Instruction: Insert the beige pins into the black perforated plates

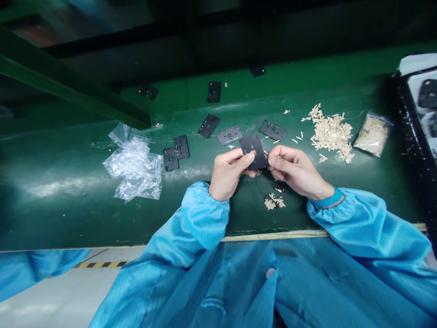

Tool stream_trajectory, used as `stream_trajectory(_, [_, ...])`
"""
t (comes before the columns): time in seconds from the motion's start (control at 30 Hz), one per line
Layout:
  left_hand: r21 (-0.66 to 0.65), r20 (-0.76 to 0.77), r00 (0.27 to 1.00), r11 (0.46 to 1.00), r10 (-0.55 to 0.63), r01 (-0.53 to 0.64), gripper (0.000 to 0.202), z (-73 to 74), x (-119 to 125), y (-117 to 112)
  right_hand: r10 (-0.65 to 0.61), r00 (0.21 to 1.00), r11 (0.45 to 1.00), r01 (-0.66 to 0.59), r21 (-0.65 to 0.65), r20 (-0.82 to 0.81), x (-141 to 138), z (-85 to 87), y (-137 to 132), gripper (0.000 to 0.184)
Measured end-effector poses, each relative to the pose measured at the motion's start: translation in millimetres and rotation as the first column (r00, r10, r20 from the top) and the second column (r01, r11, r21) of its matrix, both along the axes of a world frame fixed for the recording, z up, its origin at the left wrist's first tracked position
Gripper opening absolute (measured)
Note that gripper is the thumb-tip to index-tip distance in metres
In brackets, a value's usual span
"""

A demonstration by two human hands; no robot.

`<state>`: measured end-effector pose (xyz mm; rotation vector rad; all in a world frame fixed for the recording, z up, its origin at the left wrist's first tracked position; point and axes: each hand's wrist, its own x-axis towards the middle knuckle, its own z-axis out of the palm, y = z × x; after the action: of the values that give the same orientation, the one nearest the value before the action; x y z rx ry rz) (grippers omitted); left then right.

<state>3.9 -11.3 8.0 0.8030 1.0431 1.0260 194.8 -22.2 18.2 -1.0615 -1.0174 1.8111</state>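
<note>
Head: left fingers pinch plate, right fingers' grip unclear; bag holds beige bits.

Black cutout plates: at least 8 loose on bench, at least 1 in left hand. Tan strip piles: 2, strips uncountable. Zip bag: 1. Clear-bag heap: 1, bag count unclear. Black bin: 1.
</note>
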Motion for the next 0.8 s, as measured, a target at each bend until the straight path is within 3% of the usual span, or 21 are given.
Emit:
stream_trajectory(0.2, [-0.011,0.022,0.999,1.000,-0.028,0.028,0.027,0.9,0,0,0.036,0.999,0.999,-0.037,-0.014,-0.035,0,0.5,0,0.024])
stream_trajectory(0.37, [-0.084,0.117,0.991,0.993,-0.067,0.077,0.029,3.6,1,-1,0.119,0.976,0.983,-0.141,-0.114,-0.181,-2,3.0,0,0.028])
stream_trajectory(0.5, [-0.110,0.175,0.982,0.990,-0.074,0.094,0.027,3.3,4,-2,0.095,0.970,0.982,-0.129,-0.141,-0.225,-6,5.3,-2,0.031])
stream_trajectory(0.63, [-0.126,0.212,0.977,0.992,-0.002,0.029,0.025,3.6,8,-4,0.029,0.991,1.000,-0.029,0.003,-0.129,-12,1.6,-8,0.028])
stream_trajectory(0.8, [-0.203,0.256,0.963,0.979,0.078,-0.025,0.028,8.0,13,-9,-0.079,0.996,0.968,0.068,0.243,0.034,-22,-7.5,-17,0.027])
